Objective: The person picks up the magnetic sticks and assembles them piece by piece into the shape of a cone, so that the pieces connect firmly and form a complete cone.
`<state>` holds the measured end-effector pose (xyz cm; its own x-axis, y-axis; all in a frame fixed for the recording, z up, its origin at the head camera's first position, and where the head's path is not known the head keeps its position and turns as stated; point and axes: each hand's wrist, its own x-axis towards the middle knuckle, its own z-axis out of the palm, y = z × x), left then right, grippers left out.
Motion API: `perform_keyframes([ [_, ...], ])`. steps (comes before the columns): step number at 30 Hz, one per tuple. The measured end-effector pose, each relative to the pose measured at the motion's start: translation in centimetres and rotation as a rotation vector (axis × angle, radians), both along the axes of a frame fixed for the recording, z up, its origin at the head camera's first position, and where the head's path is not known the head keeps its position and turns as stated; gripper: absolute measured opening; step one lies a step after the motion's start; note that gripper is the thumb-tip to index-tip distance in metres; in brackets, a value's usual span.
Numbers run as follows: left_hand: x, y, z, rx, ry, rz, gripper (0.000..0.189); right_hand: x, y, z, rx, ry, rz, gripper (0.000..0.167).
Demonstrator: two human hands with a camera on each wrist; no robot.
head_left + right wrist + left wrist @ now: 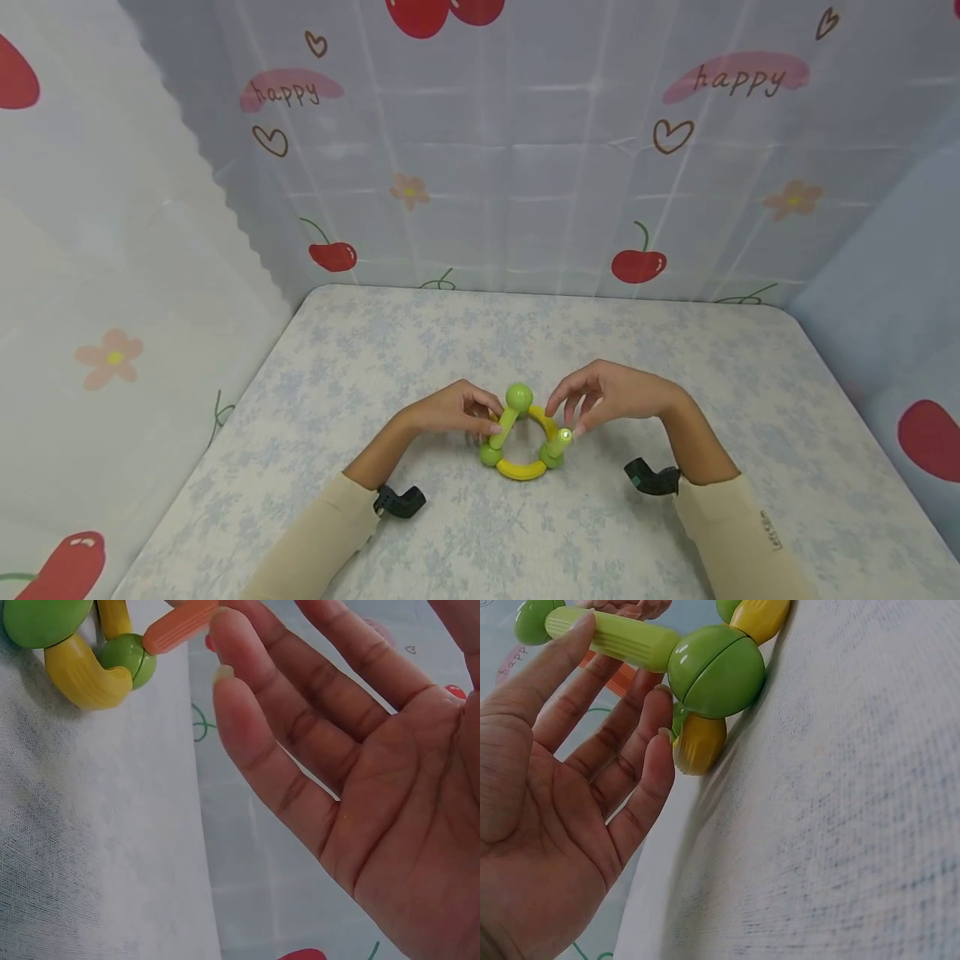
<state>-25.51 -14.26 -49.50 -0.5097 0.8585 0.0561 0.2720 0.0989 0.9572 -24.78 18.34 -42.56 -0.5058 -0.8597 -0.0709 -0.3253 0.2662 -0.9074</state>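
Note:
A toy of rods and balls stands on the table, with curved yellow rods [521, 471] and green balls [491, 455] joined in a ring. From the front left ball rises a light green rod [615, 637], topped by another green ball [519, 397]. My left hand [461, 410] pinches this rod, thumb in front, fingers behind. A second light green rod [559, 442] stands up from the front right ball [551, 457]. Around its upper end is my right hand [618, 393], fingers loosely bent and apart, thumb tip right beside the rod. An orange rod [180, 626] rises from the far ball [127, 660].
The table [360, 350] has a pale cloth with a blue floral print. White curtains [510, 167] with cherries and flowers hang behind it and at both sides. Each wrist carries a black camera mount [401, 502].

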Motion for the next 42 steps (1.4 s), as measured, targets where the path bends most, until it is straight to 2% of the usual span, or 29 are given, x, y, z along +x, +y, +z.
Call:
perform_keyframes([
  [4,0.0,0.0,0.0,0.001,-0.009,-0.006,0.019,0.1,-0.4,-0.3,0.008,-0.022,0.099,0.034],
  [8,0.0,-0.1,-0.1,0.001,-0.017,-0.009,0.019,0.2,-1.1,-0.6,0.008,-0.022,0.135,0.028],
  [16,0.0,0.0,-0.1,0.007,-0.003,-0.025,0.022,0.3,-1.9,-1.0,0.030,0.034,0.049,0.029],
  [20,0.0,0.0,0.0,0.005,0.002,-0.022,0.020,0.4,-2.4,-1.0,0.021,0.038,0.013,0.022],
  [28,0.0,0.1,0.0,0.013,-0.001,-0.021,0.019,0.4,-3.0,-1.3,0.029,0.060,-0.015,0.006],
  [42,0.0,0.1,-0.1,0.028,0.003,-0.023,0.017,0.7,-3.3,-1.1,0.074,0.087,-0.035,0.008],
])
